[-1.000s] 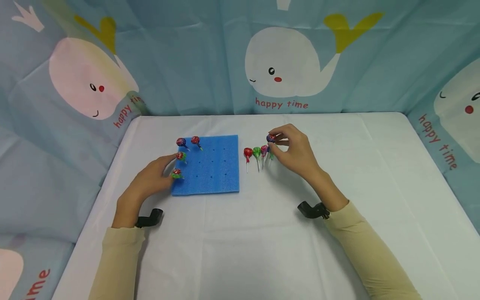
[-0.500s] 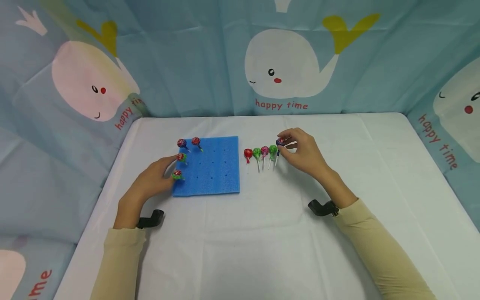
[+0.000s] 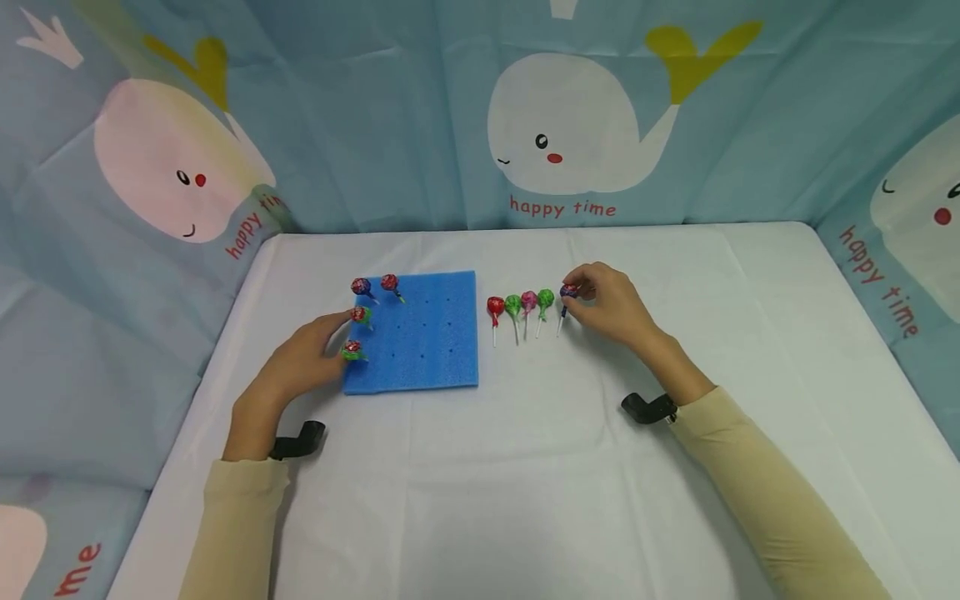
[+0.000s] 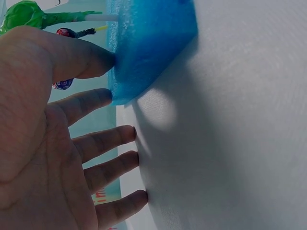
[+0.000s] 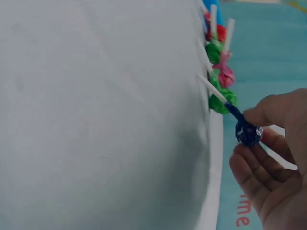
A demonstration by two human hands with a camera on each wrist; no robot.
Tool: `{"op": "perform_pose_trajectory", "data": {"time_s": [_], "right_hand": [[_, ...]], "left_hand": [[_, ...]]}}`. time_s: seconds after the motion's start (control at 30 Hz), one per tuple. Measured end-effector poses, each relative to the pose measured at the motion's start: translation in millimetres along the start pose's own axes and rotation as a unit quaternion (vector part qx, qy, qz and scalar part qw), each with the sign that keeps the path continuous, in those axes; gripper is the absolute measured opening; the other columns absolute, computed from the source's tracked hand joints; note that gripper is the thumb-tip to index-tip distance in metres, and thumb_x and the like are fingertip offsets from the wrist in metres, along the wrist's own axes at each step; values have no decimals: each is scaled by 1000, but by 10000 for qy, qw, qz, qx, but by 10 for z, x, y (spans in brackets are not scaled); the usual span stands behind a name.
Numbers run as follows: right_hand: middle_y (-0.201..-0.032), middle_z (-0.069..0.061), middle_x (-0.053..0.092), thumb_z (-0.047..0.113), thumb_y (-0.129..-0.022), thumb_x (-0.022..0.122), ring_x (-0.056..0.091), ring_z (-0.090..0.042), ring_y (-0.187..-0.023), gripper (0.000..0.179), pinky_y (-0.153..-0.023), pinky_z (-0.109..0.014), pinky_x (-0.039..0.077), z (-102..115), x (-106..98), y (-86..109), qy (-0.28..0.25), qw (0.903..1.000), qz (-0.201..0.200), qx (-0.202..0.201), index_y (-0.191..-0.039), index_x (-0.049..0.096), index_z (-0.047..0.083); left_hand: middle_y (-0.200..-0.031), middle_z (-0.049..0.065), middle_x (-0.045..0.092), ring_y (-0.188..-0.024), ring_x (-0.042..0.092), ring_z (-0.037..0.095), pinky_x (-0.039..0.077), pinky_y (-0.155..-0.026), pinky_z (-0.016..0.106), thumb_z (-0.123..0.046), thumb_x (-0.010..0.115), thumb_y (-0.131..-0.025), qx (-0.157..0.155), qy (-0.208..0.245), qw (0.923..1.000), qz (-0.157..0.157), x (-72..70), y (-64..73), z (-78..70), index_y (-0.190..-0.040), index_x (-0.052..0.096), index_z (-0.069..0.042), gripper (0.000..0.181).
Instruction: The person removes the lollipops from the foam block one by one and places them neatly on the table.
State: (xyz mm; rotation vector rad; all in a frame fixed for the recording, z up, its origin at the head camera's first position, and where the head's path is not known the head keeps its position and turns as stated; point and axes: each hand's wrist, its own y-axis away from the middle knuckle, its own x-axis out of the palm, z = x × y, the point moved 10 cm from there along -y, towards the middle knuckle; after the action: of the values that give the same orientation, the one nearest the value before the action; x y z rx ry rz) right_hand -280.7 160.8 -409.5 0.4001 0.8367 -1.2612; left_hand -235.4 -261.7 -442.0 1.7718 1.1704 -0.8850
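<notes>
Dark blue wrapper, white stick: the blue lollipop (image 3: pixel 567 292) sits at the right end of a row of four lollipops (image 3: pixel 519 303) on the white tablecloth (image 3: pixel 525 467), pinched at its head by the right hand (image 3: pixel 607 304). The right wrist view shows its stick tip seemingly touching the cloth, thumb above and curled fingers (image 5: pixel 249 172) below the head; the head view blurs this. The left hand (image 3: pixel 300 362) lies with fingers spread and straight, thumb and forefinger against the corner of the blue foam block (image 3: pixel 420 333), clearest in the left wrist view.
</notes>
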Motion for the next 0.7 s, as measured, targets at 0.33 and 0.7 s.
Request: {"op": "perform_pose_trajectory", "data": {"time_s": [0.33,0.7], "right_hand": [[-112,-20,72,12,-95,71,70,-34,-99,27,-89,-50,58,-3,70,-45,231,9997,11,76,-119,72,-1],[-116,-22,71,12,-96,69,71,-36,-101,28,-89,-51,58,-56,122,-63,317,9993,88,203,-120,72,-2]], "left_hand": [[-169,26,36,-157,30,52,27,-125,74,-15,56,-93,20,33,10000,-25,0,-2,-13,-166,34,-12,76],[-169,26,36,-157,30,51,27,-124,75,-15,58,-92,10,135,9999,30,-3,-1,-20,-166,33,-12,79]]}}
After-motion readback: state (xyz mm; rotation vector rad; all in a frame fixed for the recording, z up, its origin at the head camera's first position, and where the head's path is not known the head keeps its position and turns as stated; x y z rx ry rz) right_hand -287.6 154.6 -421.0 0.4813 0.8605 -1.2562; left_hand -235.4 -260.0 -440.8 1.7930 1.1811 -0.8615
